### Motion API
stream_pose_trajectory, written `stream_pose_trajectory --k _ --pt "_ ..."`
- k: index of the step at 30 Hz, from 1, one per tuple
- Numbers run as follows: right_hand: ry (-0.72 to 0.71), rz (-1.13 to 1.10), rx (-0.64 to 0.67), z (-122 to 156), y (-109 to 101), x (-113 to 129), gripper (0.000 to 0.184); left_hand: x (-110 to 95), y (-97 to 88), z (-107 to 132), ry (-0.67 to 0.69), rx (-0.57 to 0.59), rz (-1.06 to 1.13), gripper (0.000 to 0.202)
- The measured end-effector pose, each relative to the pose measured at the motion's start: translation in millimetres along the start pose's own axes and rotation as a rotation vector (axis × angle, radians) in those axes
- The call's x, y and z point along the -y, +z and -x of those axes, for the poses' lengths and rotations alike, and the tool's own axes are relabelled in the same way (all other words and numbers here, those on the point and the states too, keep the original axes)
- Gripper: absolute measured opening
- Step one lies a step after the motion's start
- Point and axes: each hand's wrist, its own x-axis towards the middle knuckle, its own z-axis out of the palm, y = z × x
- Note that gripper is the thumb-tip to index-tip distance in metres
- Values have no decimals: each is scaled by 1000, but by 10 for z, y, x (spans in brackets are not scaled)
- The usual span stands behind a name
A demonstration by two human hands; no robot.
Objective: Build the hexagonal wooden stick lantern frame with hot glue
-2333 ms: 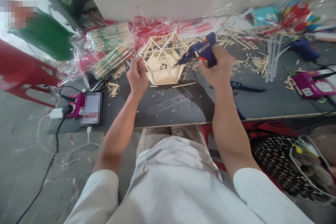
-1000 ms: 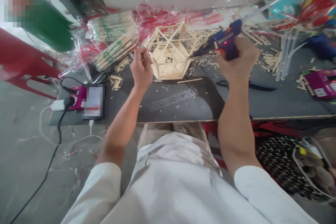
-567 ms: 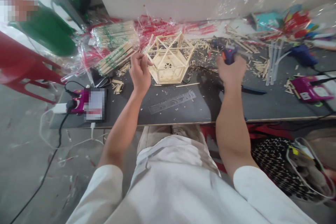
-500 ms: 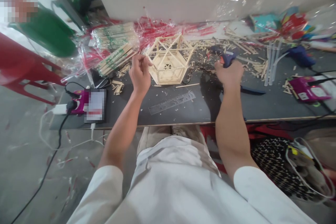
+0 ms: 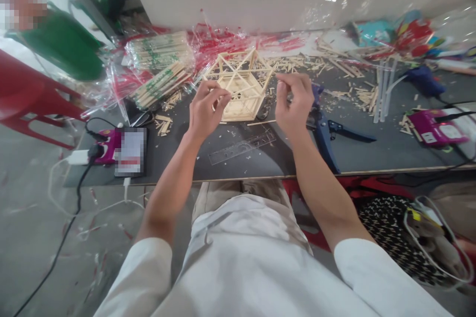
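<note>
A six-sided lantern-like frame of thin wooden sticks [image 5: 243,111] stands on the dark table, with crossed sticks over its top. At its left side is my left hand [image 5: 206,111], thumb and fingertips drawn together in a pinch. Whatever may be between those fingertips is too small to make out. My right hand [image 5: 296,104] is at the frame's right corner, index finger stretched toward it and thumb apart, holding nothing visible. Just behind that hand, a blue glue gun [image 5: 317,91] is partly hidden. Close to the right wrist lies a dark-blue hand cutter [image 5: 327,143].
A clear ruler [image 5: 241,147] lies in front of the frame. Bundled sticks [image 5: 161,84] and red plastic wrapping [image 5: 230,37] are behind. Glue sticks [image 5: 385,91], another blue glue gun [image 5: 426,80] and a purple power strip [image 5: 439,126] are rightward; a phone [image 5: 131,151] is left.
My right hand has let go of the blue glue gun and moved left to the frame, uncovering the hand cutter. My left hand has shifted slightly right, in front of the frame's left side.
</note>
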Motion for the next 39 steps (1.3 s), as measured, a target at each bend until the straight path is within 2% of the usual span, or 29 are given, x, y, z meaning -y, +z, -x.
stream_pose_trajectory --k 6,9,15,19,28,34,39 --pt "-13 -5 151 92 66 48 48 -14 -29 -21 -51 48 11 47" --pt "-33 14 196 106 67 84 42 -31 -37 -20 -67 56 27 47" --pt "-104 -61 126 99 93 141 34 -70 -51 -8 -56 46 2 46" --pt "-79 -13 168 104 99 162 33 -78 -53 -5 -4 47 -29 42" --pt "-160 57 188 143 212 314 26 -69 -32 -2 19 45 -50 44" --pt "-190 48 183 101 345 356 34 -37 -36 15 88 28 -126 37" --pt "-155 -12 147 82 400 298 37 -41 -118 -10 57 41 -96 33"
